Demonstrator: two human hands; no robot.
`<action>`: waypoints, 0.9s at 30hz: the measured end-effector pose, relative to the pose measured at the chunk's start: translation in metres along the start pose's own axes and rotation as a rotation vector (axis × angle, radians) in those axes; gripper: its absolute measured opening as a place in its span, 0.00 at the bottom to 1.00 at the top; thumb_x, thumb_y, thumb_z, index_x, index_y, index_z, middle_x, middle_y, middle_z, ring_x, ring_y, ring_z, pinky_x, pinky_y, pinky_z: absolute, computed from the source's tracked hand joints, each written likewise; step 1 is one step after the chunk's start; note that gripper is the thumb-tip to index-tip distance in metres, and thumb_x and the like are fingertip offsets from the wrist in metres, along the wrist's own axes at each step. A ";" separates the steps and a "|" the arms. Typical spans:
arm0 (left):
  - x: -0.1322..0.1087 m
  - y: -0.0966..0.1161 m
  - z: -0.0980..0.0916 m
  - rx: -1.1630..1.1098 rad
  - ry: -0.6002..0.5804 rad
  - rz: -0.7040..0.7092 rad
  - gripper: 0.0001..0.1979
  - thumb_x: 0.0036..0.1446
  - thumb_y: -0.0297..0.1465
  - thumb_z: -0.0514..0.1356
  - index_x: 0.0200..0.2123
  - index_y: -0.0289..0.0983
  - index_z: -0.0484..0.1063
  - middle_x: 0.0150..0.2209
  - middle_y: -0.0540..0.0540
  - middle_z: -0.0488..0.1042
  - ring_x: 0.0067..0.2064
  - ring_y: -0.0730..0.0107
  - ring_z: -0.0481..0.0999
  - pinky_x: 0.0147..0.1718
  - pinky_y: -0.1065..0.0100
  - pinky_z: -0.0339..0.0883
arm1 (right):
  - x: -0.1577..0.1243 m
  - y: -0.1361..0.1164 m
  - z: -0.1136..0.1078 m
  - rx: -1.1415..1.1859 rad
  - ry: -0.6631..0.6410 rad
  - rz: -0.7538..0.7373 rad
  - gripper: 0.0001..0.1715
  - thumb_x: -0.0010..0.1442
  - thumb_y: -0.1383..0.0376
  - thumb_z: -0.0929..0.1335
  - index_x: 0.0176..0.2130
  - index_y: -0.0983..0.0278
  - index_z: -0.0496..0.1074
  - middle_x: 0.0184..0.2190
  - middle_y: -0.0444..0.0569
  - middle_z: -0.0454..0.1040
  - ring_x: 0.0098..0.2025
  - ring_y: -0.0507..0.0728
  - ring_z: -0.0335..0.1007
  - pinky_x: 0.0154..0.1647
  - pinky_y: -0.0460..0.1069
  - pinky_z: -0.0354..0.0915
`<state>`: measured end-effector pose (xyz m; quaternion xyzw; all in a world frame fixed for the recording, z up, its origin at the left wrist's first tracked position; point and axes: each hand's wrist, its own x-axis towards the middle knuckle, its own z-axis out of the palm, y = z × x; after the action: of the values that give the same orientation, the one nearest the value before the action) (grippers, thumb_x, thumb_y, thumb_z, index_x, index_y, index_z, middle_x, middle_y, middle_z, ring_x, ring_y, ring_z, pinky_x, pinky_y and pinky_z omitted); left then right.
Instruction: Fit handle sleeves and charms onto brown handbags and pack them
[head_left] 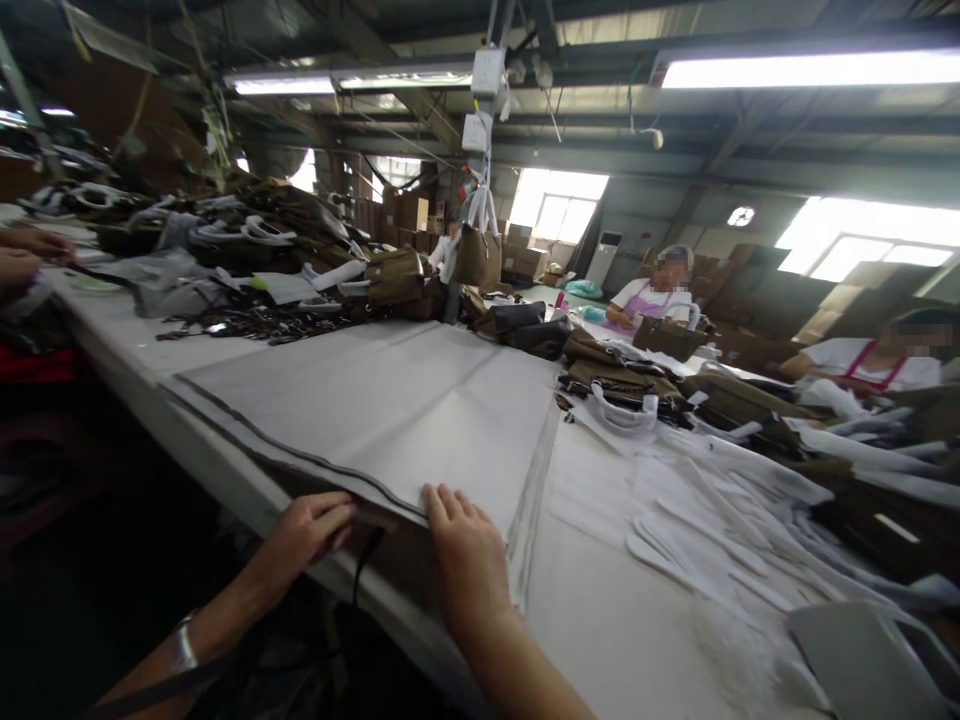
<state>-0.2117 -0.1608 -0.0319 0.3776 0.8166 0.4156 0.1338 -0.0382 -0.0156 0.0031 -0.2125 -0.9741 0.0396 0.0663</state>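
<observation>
A stack of large flat white sheets (375,400) lies on the long white table, with a dark grey strip along its front edge. My right hand (469,545) is closed over the front right of that edge. Its fingers lie on the top sheet, and the thumb is hidden. To the left, my left hand (319,525) is just below the edge strip, its fingers curled and pressed together. Whatever is between those fingertips is hidden. A thin dark cord (364,565) hangs between the two hands at the table's front.
Brown handbags (622,370) with white-wrapped handles are heaped along the right, more bags (300,225) at the back left. Small dark straps (277,318) lie behind the sheets. A grey device (862,655) stands at lower right. Co-workers sit across the table; another person's hands (34,250) show at left.
</observation>
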 end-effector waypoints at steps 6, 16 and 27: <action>-0.005 -0.003 0.015 0.216 0.062 0.050 0.23 0.58 0.46 0.51 0.38 0.36 0.80 0.44 0.34 0.81 0.52 0.41 0.76 0.54 0.48 0.66 | 0.007 0.002 -0.038 0.016 -0.023 -0.032 0.19 0.70 0.75 0.63 0.54 0.62 0.75 0.53 0.50 0.80 0.55 0.62 0.77 0.53 0.52 0.72; 0.018 0.014 0.057 0.307 -0.228 0.031 0.19 0.58 0.36 0.56 0.47 0.38 0.82 0.53 0.35 0.82 0.58 0.42 0.79 0.54 0.53 0.71 | 0.008 0.003 -0.042 -0.002 -0.024 -0.069 0.11 0.69 0.73 0.66 0.47 0.63 0.75 0.46 0.49 0.81 0.48 0.59 0.78 0.43 0.51 0.70; -0.023 0.039 0.124 0.425 -0.442 0.169 0.16 0.59 0.36 0.57 0.40 0.38 0.85 0.39 0.34 0.86 0.43 0.42 0.86 0.39 0.58 0.74 | 0.007 0.004 -0.036 -0.005 -0.089 -0.121 0.09 0.70 0.69 0.66 0.48 0.66 0.74 0.46 0.52 0.80 0.48 0.62 0.78 0.44 0.54 0.73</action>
<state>-0.1103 -0.0921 -0.0804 0.5447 0.8021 0.1530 0.1912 -0.0375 -0.0075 0.0392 -0.1512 -0.9873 0.0427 0.0247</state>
